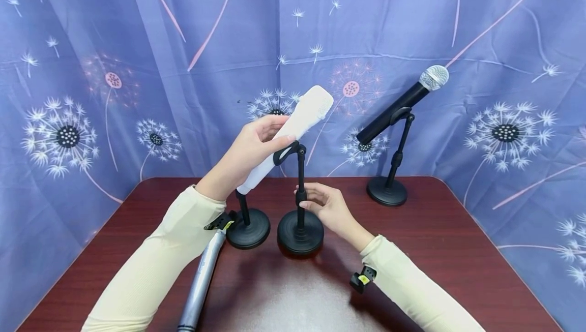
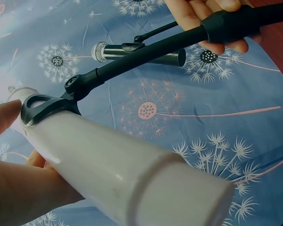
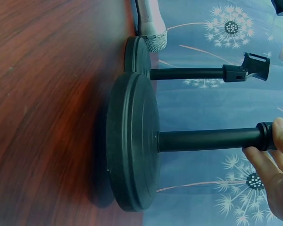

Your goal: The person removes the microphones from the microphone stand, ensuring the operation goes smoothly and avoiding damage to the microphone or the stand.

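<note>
- The white microphone (image 1: 308,111) is above the table (image 1: 412,250), set against the clip (image 2: 61,104) at the top of a black stand (image 1: 300,220) whose round base appears to rest on the tabletop.
- Both hands are closed on something: the left hand (image 1: 249,144) curls round the microphone's body, thumb right beside the clip, while the right hand (image 1: 331,210) holds the stand's pole at its collar between thumb and fingers.
- The step seems to be settling the microphone in the clip; the clip lies round part of the body, though whether it is fully seated cannot be told.
- To do this well, the person should keep the right hand firm on the pole, so that the base does not tip or skid under the push.
- The left hand should press the body squarely into the clip, along the clip's own slant, with the thumb clear of its edge; a twisting push could swing the hinge.
- Checking the grip of the clip before letting go would be wise, as a loose body could slide down tail first.
- The microphone's long axis runs aslant: the head points up and to the person's right, the tail down and to the left, across the upright pole.
</note>
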### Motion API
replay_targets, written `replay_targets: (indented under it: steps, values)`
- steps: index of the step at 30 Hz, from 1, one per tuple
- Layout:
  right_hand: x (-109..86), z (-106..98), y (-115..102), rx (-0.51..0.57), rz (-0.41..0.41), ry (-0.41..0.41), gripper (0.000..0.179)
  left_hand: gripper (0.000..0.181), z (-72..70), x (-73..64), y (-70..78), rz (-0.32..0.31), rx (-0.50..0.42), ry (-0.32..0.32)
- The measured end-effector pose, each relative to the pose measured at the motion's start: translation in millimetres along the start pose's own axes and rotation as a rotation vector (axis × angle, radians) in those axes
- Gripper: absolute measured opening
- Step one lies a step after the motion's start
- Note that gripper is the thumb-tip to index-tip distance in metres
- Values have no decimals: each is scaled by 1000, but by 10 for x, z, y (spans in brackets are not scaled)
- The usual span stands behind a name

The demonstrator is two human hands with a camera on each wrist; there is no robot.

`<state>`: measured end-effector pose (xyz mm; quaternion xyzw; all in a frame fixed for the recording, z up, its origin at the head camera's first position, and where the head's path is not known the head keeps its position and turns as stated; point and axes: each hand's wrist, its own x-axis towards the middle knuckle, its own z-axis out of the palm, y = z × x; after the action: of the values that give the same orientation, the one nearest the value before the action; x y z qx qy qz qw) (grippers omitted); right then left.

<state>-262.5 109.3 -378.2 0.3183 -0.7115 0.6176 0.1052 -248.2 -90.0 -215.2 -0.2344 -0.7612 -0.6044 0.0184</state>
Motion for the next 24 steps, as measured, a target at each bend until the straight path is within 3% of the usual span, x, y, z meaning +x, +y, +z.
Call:
replay_targets:
  steps: [8, 16, 24]
  values:
    - [-3, -8, -4, -50, -4, -4, 37, 47, 42, 31, 21, 12, 63, 23]
    - [-18, -6, -71, -68, -42, -20, 35, 39, 100, -38, 61, 85, -19, 66]
    - [-13, -23, -93, -77, -32, -12, 34, 40, 96, -49, 85, 91, -85, 94]
